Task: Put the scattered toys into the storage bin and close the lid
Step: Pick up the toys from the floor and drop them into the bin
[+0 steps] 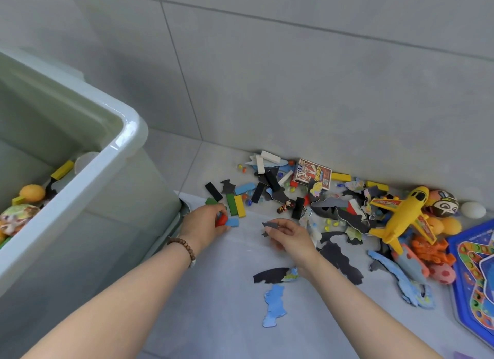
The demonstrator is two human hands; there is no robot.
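Toy pile [320,198] along foot of wall [294,77], right of open storage bin [128,134]. Yellow plane [401,217] on pile beside blue game board [475,278], long axis diagonal, nose toward wall. Green block [231,204] and yellow block [239,206] just beyond my left hand [203,222], side by side, long axes toward wall. Left hand grips red block [221,221]; my right hand [291,235] pinches dark puzzle piece [270,225]; hands apart
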